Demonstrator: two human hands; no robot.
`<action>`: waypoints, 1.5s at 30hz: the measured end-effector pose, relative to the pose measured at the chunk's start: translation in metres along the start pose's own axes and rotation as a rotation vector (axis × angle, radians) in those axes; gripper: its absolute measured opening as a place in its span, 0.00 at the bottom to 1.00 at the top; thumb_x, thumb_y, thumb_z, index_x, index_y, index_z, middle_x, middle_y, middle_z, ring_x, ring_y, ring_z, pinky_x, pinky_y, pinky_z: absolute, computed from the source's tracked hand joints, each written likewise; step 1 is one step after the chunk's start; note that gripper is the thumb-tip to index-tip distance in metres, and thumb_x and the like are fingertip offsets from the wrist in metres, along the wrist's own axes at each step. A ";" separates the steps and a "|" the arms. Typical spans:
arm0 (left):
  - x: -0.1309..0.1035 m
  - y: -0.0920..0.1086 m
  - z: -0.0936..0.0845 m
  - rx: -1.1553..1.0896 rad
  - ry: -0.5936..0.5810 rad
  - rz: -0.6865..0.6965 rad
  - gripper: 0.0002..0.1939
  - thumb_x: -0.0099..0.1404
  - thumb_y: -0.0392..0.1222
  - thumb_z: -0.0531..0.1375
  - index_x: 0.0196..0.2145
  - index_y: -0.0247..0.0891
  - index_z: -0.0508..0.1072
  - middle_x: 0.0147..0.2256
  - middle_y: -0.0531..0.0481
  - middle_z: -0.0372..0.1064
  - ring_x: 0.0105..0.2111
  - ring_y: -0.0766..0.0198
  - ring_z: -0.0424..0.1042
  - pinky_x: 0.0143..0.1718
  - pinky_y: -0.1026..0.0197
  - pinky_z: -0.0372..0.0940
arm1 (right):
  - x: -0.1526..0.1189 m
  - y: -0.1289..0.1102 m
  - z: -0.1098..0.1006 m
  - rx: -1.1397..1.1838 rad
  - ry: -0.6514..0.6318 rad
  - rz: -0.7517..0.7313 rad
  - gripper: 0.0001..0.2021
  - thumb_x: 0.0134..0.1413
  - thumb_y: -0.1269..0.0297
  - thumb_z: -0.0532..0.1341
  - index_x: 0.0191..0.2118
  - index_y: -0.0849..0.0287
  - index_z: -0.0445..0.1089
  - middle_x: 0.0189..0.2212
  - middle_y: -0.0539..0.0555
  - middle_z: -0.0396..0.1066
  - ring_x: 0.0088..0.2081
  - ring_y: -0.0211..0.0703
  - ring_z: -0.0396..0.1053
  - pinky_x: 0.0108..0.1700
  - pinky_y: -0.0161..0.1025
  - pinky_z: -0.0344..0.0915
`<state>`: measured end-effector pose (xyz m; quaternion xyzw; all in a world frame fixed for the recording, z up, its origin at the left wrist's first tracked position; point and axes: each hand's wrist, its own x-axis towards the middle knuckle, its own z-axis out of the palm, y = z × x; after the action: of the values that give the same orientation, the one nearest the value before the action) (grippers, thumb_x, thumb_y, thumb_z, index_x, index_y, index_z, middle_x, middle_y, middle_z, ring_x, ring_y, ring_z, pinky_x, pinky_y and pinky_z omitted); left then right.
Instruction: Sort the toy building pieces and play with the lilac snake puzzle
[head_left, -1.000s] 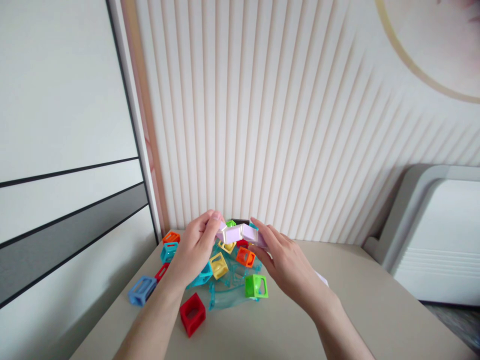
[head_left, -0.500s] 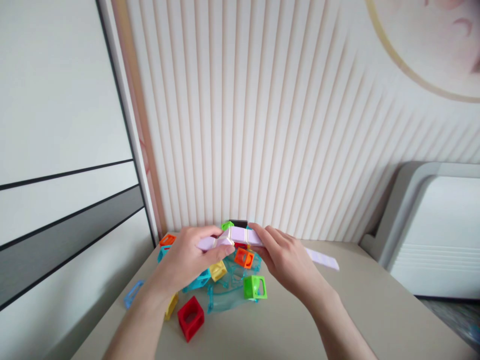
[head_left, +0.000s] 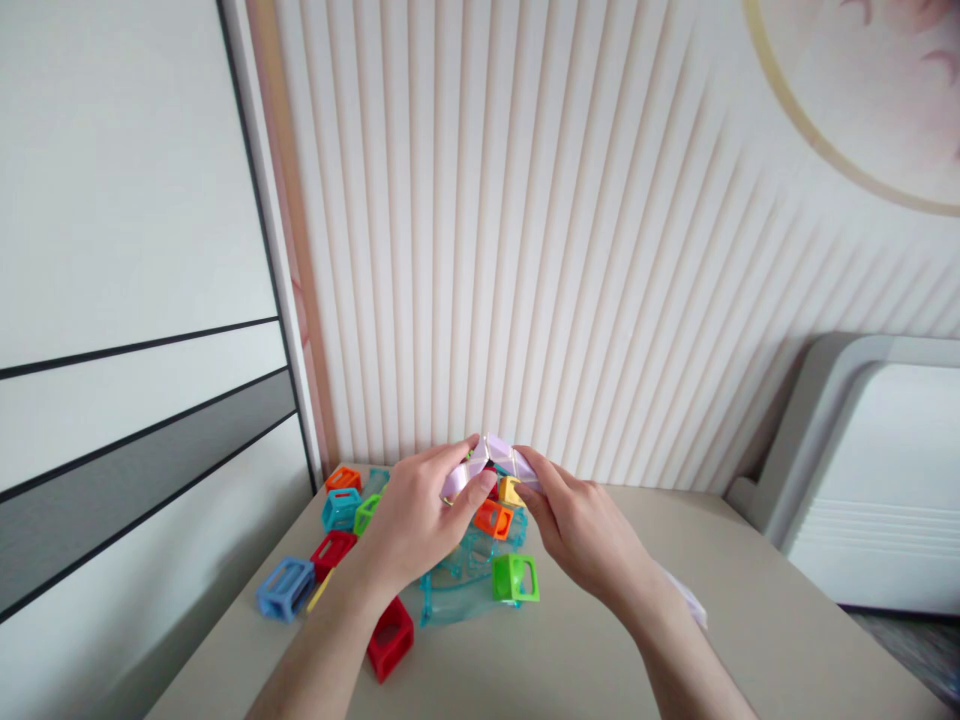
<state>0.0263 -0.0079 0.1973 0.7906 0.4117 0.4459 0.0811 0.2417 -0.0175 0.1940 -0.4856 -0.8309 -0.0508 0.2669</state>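
Note:
A lilac segmented strip [head_left: 501,455] is held between both hands, above the pile of blocks. It bends to a peak between them. My left hand [head_left: 420,510] pinches its left part with thumb and fingers. The fingers of my right hand [head_left: 577,515] close round the part on the right. The strip's far end shows beyond my right forearm, near the tabletop. Under the hands lie an orange block [head_left: 493,519], a yellow block [head_left: 511,491] and clear teal pieces [head_left: 465,598], partly hidden.
On the table [head_left: 570,660], a green block [head_left: 515,578] sits right of centre and a red block [head_left: 391,641] near the front. A blue block [head_left: 286,589] and several others lie left. A ribbed wall [head_left: 465,250] stands behind; a grey-white panel [head_left: 885,450] is at right.
The strip's bend has moved right and become a sharper peak. My left hand has moved right, closer to my right hand. The strip's loose end has swung lower, and the view has shifted slightly.

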 end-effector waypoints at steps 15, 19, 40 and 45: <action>0.002 0.001 -0.002 -0.052 -0.193 -0.129 0.14 0.73 0.54 0.53 0.35 0.43 0.67 0.25 0.58 0.66 0.27 0.63 0.70 0.29 0.64 0.56 | -0.003 0.001 0.009 -0.083 -0.043 -0.119 0.25 0.74 0.58 0.46 0.69 0.66 0.52 0.47 0.65 0.78 0.37 0.55 0.80 0.34 0.44 0.72; 0.001 0.000 -0.003 0.154 -0.181 -0.015 0.13 0.74 0.52 0.53 0.37 0.42 0.67 0.28 0.56 0.70 0.29 0.60 0.71 0.32 0.61 0.57 | -0.002 -0.002 0.006 0.045 -0.123 -0.056 0.27 0.74 0.58 0.45 0.71 0.67 0.48 0.41 0.65 0.80 0.36 0.54 0.79 0.34 0.42 0.70; 0.004 -0.017 0.000 0.533 0.146 0.186 0.09 0.72 0.47 0.57 0.44 0.40 0.70 0.34 0.48 0.78 0.31 0.55 0.76 0.34 0.57 0.61 | -0.002 -0.001 -0.004 0.698 -0.199 0.137 0.23 0.71 0.48 0.49 0.43 0.60 0.74 0.26 0.48 0.68 0.25 0.36 0.61 0.27 0.32 0.58; -0.002 -0.003 0.016 0.107 0.176 -0.021 0.12 0.74 0.49 0.50 0.40 0.40 0.68 0.25 0.51 0.72 0.25 0.59 0.73 0.27 0.62 0.59 | 0.001 -0.007 0.007 0.598 -0.008 0.195 0.18 0.68 0.49 0.55 0.42 0.60 0.71 0.28 0.49 0.72 0.28 0.38 0.65 0.28 0.32 0.59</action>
<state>0.0366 -0.0038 0.1851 0.7472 0.4487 0.4902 0.0070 0.2325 -0.0182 0.1896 -0.4630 -0.7596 0.2236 0.3983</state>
